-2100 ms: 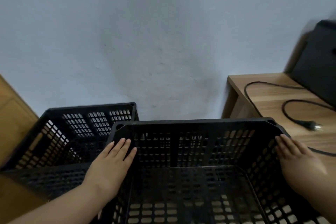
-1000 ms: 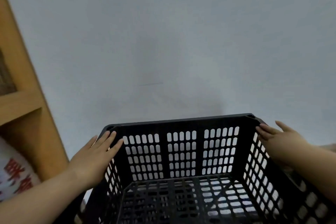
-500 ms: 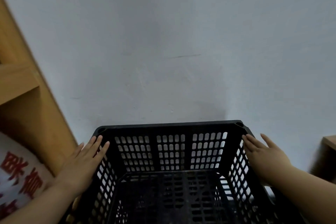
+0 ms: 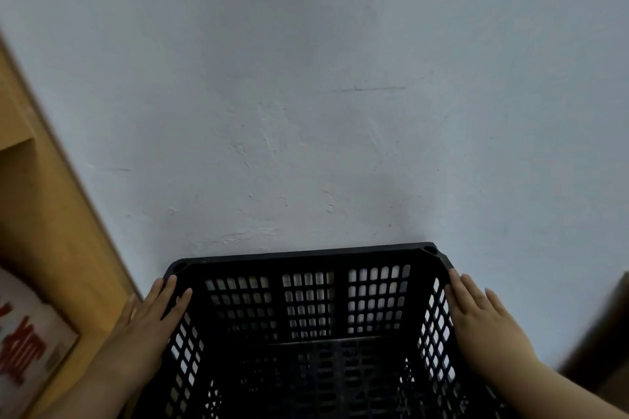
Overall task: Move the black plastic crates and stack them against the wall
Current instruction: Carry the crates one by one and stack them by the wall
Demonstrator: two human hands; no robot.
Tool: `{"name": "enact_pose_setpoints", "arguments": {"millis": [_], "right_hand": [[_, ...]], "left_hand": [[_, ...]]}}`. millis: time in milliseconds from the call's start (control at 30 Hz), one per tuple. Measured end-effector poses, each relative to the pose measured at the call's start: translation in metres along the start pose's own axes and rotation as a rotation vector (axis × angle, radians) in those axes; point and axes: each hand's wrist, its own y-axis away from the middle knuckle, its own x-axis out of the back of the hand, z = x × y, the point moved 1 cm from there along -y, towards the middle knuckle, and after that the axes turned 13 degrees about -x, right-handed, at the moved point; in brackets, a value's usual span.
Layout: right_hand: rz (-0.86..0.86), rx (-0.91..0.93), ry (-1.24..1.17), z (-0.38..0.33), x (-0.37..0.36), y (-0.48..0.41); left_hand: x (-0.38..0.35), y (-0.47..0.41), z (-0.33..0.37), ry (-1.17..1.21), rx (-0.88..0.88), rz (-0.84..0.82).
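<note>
A black plastic crate (image 4: 306, 257) with slotted walls fills the lower middle of the head view, its far rim close to the pale wall (image 4: 306, 95). My left hand (image 4: 149, 323) lies flat against the crate's left outer wall with the fingers pointing forward. My right hand (image 4: 476, 320) presses the right outer wall the same way. Both palms clamp the crate between them. What lies under the crate shows only dimly through its slotted floor, and I cannot tell what it is.
A wooden shelf unit (image 4: 51, 214) stands close at the left, with a white package bearing red characters (image 4: 23, 343) on a lower shelf. The edge of a wooden table (image 4: 606, 333) shows blurred at the right.
Held between both hands, the crate has moved left from beside the first crate and the table to the wall next to the shelf. It now sits slightly lower in view.
</note>
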Motion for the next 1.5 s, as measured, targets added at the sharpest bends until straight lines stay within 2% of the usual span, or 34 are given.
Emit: {"name": "enact_pose_setpoints", "arguments": {"millis": [133, 333, 433, 567, 600, 667, 700, 767, 833, 967, 1200, 1500], "right_hand": [[-0.051, -0.052, -0.003, -0.003, -0.004, -0.001], [-0.077, -0.052, 0.039, -0.003, -0.01, 0.002], [-0.095, -0.044, 0.045, -0.005, -0.003, 0.002], [-0.123, -0.024, 0.082, -0.006, 0.009, 0.003], [-0.113, -0.022, 0.095, -0.005, 0.01, 0.004], [-0.162, -0.053, 0.101, -0.01, 0.024, 0.004], [-0.233, -0.081, 0.121, -0.015, 0.032, 0.006], [-0.261, -0.108, 0.187, -0.019, 0.044, 0.012], [-0.413, -0.207, 0.179, -0.021, 0.056, 0.021], [-0.478, -0.267, 0.157, -0.024, 0.066, 0.033], [-0.505, -0.316, 0.12, -0.022, 0.071, 0.049], [-0.497, -0.339, 0.015, -0.026, 0.072, 0.053]], "left_hand": [[-0.006, -0.007, -0.004, 0.063, 0.005, 0.031], [-0.013, -0.007, -0.005, -0.029, -0.003, 0.046], [-0.025, -0.011, -0.013, -0.083, -0.058, 0.118], [-0.022, -0.002, -0.014, -0.126, -0.051, 0.082], [-0.023, -0.001, -0.01, -0.127, -0.052, 0.149], [-0.02, 0.007, -0.003, -0.085, 0.024, 0.076], [-0.022, 0.009, -0.002, -0.078, 0.037, 0.071], [-0.026, 0.015, -0.003, -0.069, 0.039, 0.078], [-0.024, 0.024, -0.001, -0.053, 0.054, 0.076], [-0.028, 0.032, 0.001, 0.0, 0.085, 0.098], [-0.037, 0.03, -0.001, 0.035, 0.024, 0.108], [-0.035, 0.029, -0.006, -0.011, 0.051, 0.063]]}}
